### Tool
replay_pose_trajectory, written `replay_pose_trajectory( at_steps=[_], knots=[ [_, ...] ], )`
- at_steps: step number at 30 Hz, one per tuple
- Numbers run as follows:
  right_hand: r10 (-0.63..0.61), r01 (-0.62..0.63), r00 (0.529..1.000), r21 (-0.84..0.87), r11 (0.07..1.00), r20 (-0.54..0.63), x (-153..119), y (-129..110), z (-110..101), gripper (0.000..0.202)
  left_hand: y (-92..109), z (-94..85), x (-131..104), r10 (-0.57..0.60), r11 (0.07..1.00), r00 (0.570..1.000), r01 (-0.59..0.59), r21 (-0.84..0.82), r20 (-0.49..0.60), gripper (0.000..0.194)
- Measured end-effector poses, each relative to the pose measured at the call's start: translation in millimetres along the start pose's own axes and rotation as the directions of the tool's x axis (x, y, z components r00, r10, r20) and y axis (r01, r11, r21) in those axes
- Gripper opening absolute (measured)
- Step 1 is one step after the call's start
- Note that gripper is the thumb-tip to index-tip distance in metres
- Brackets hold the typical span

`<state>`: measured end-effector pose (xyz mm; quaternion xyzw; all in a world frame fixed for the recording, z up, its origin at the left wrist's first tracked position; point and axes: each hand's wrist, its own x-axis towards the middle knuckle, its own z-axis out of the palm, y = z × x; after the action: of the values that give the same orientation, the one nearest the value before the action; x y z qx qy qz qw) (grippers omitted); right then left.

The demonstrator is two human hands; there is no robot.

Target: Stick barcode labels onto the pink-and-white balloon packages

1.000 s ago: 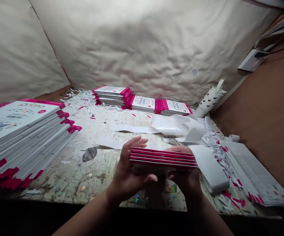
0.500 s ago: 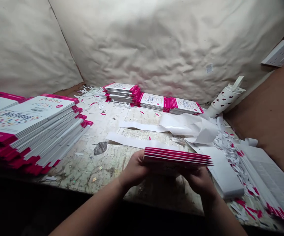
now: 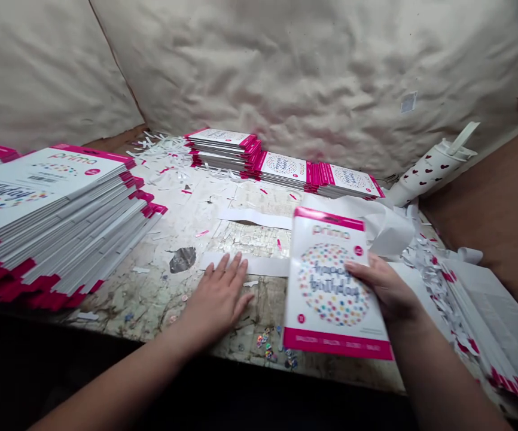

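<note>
A small pack of white cards with pink borders and a dotted "happy birthday" print [image 3: 326, 287] lies face up near the table's front edge. My right hand [image 3: 387, 290] grips it at its right side, with the fingers spread over the printed face. My left hand [image 3: 218, 296] rests flat on the worn tabletop [image 3: 160, 293] to the left of the pack, fingers apart and holding nothing. Its fingertips touch a white paper strip [image 3: 263, 265].
A tall fanned stack of the same cards [image 3: 52, 209] fills the left side. Lower stacks [image 3: 281, 164] line the back wall. A white tumbler with red hearts [image 3: 424, 173] leans at the back right. Crumpled white paper [image 3: 375, 221], shreds and printed sheets [image 3: 487, 323] lie on the right.
Both hands held the pack edge-on above the table. Now it lies face up under my right hand, and my left hand has let go and gone flat on the table.
</note>
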<state>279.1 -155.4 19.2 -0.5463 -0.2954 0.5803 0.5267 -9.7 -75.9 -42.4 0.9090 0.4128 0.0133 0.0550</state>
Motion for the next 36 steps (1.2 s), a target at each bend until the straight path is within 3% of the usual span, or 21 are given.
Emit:
replay_pose_trajectory(
  at_steps=[4,8,11,13,15,17,19,21,22,23,24,26,27,29,32,34,36],
  knots=[
    [0.134,-0.148,0.979,0.084,0.985,0.153,37,13,47,0.037,-21,-5.6,-5,-0.041,0.998,0.999,0.041,0.049,-0.001,0.054],
    [0.14,-0.139,0.989,-0.013,0.99,0.052,65,35,67,0.035,-38,-3.0,-8,-0.049,0.997,0.999,0.047,0.054,0.02,0.051],
    [0.131,-0.132,0.991,-0.095,0.987,-0.023,74,48,71,0.031,-37,-0.1,-8,-0.039,0.998,0.999,0.039,0.043,-0.005,0.05],
    [0.064,-0.075,0.997,-0.247,0.966,-0.052,72,45,67,0.036,-37,0.5,-7,-0.038,0.999,0.999,0.038,0.037,0.001,0.05],
    [-0.074,0.011,0.992,-0.533,0.846,-0.097,61,32,53,0.047,-41,0.0,-7,-0.051,0.999,0.999,0.051,0.01,0.012,0.049],
    [-0.268,0.07,0.954,-0.771,0.633,-0.133,43,12,24,0.047,-49,-3.1,-7,-0.052,0.996,0.999,0.051,-0.076,-0.016,0.047],
    [-0.482,0.055,0.851,-0.875,0.48,-0.211,22,-11,-20,0.034,-55,-11.5,-4,-0.045,0.975,0.995,0.024,-0.222,-0.094,0.045],
    [-0.62,-0.079,0.683,-0.883,0.462,-0.385,5,-27,-73,0.026,-52,-26.7,3,-0.104,0.929,0.977,0.029,-0.37,-0.186,0.04],
    [-0.621,-0.118,0.65,-0.865,0.487,-0.438,1,-32,-98,0.03,-44,-36.3,9,-0.145,0.899,0.967,0.039,-0.437,-0.21,0.037],
    [-0.579,-0.081,0.677,-0.828,0.555,-0.454,1,-35,-120,0.036,-33,-46.1,18,-0.163,0.866,0.963,0.036,-0.499,-0.214,0.034],
    [-0.518,-0.017,0.737,-0.777,0.629,-0.435,5,-35,-137,0.038,-17,-55.2,30,-0.149,0.831,0.97,0.016,-0.556,-0.194,0.034],
    [-0.462,0.093,0.815,-0.708,0.7,-0.35,19,-35,-154,0.032,21,-68.2,61,0.018,0.729,0.992,-0.096,-0.677,-0.121,0.038],
    [-0.457,0.149,0.836,-0.675,0.723,-0.305,27,-35,-155,0.03,43,-71.1,80,0.117,0.664,0.991,-0.13,-0.736,-0.07,0.04],
    [-0.485,0.255,0.84,-0.611,0.749,-0.244,43,-39,-146,0.031,84,-70.0,122,0.204,0.523,0.979,-0.119,-0.844,-0.011,0.048],
    [-0.532,0.376,0.823,-0.51,0.774,-0.199,56,-50,-125,0.035,133,-60.1,181,0.175,0.142,0.982,0.041,-0.989,0.066,0.064],
    [-0.549,0.42,0.814,-0.462,0.781,-0.188,58,-55,-117,0.037,154,-54.4,208,0.215,0.004,0.969,0.123,-0.992,0.121,0.052],
    [-0.567,0.479,0.812,-0.397,0.783,-0.139,58,-55,-114,0.044,166,-51.5,224,0.223,-0.056,0.963,0.169,-0.984,0.153,0.037]
  ],
)
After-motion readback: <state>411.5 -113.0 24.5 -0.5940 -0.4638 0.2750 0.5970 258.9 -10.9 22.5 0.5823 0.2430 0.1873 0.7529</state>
